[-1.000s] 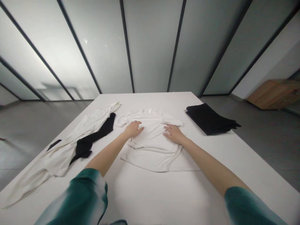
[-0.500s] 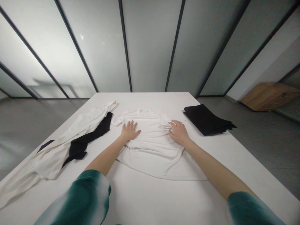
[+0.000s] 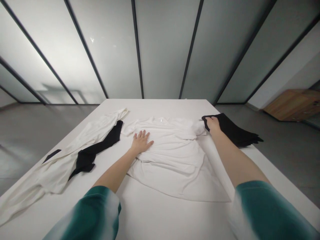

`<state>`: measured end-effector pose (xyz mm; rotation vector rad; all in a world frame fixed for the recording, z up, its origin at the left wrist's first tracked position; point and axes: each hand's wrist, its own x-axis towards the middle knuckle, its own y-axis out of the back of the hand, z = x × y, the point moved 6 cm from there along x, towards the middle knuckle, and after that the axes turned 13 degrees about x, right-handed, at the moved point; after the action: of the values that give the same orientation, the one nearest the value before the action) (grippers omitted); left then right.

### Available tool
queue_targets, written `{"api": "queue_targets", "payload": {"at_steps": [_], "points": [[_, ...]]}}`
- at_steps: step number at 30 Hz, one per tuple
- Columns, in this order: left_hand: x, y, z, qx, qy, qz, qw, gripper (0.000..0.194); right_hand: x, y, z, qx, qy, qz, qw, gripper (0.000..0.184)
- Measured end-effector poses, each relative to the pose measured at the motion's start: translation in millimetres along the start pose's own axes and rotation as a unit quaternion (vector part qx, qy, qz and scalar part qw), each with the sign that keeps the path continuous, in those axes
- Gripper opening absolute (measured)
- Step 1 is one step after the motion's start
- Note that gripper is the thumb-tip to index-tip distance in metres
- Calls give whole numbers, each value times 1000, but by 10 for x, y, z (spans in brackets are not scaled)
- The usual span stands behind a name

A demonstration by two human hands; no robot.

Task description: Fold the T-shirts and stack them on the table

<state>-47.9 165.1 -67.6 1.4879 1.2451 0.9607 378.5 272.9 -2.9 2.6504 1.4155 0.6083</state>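
Note:
A white short-sleeved T-shirt (image 3: 172, 160) lies spread on the table with its neckline at the far side and wrinkles across its body. My left hand (image 3: 141, 142) rests flat on its left part, fingers spread. At the right, my right hand (image 3: 213, 124) is at the near-left corner of a stack of black cloth (image 3: 232, 130). Its fingers are close together and curled over the cloth; the thumb is hard to make out. The shirt's right sleeve (image 3: 200, 128) lies spread out just left of that hand.
On the left of the white table (image 3: 160, 220) lies a long white garment (image 3: 92, 133), with a black garment (image 3: 100, 143) partly under it. Frosted glass panels (image 3: 162, 50) stand behind the table. A wooden cabinet (image 3: 292, 104) is on the floor at far right.
My right hand has left the T-shirt's right sleeve and moved right to the black cloth. That sleeve now lies farther out to the right. My left hand stays on the shirt.

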Motion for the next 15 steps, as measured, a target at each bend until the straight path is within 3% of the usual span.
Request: {"api": "queue_targets", "payload": {"at_steps": [2, 4, 7, 9, 11, 15], "points": [[7, -14, 0, -2, 0, 2, 1000, 74, -112, -8, -45, -46, 27, -5, 999, 44], [14, -20, -1, -4, -1, 7, 1000, 75, -418, -161, -119, -126, 101, -76, 984, 45], [14, -14, -3, -4, -3, 7, 1000, 76, -1108, -497, -124, -239, 199, -238, 920, 47], [5, -4, -3, -3, -6, -1, 1000, 76, -1493, -624, -53, -310, 221, -296, 876, 56], [-10, 4, -2, -1, -11, -9, 1000, 75, -1707, -658, 28, -360, 212, -318, 851, 63], [-61, -1, -3, 5, -24, -5, 1000, 75, -1805, -581, 59, -388, 218, -326, 834, 72]]}}
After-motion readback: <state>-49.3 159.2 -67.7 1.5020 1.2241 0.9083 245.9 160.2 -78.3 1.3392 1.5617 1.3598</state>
